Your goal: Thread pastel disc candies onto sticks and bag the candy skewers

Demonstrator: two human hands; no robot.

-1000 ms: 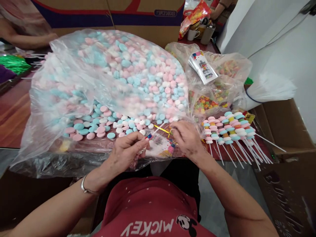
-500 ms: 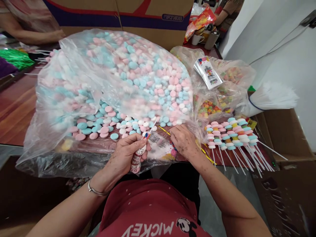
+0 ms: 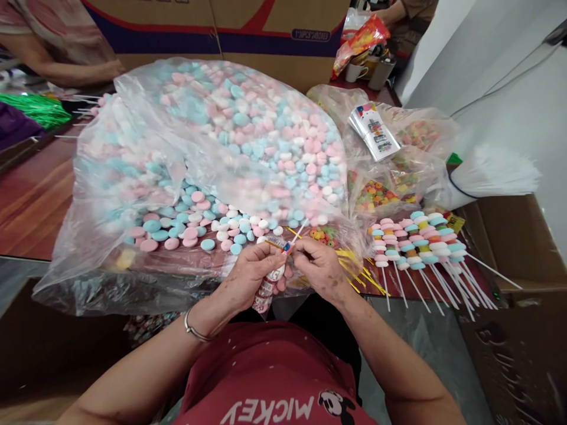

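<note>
My left hand is closed around a candy skewer in a printed clear bag, its white stick pointing up and away. The bag's gathered neck shows blue and red print. Against that neck, my right hand pinches with thumb and forefinger at a thin gold twist tie, one end of which sticks out past the left fingers. The part between my fingertips is hidden. Just beyond both hands lie loose pink, blue and white candies at the mouth of a big clear bag.
Finished-looking candy skewers lie at the right, near yellow twist ties. Behind them are bags of gummy rings, a stack of printed sleeves and bundled white sticks. A large carton stands at the back; co-workers' arms show beyond.
My right hand has come off the table with a twist tie and now meets the left at the bag's neck. The left hand has shifted right with the bagged skewer.
</note>
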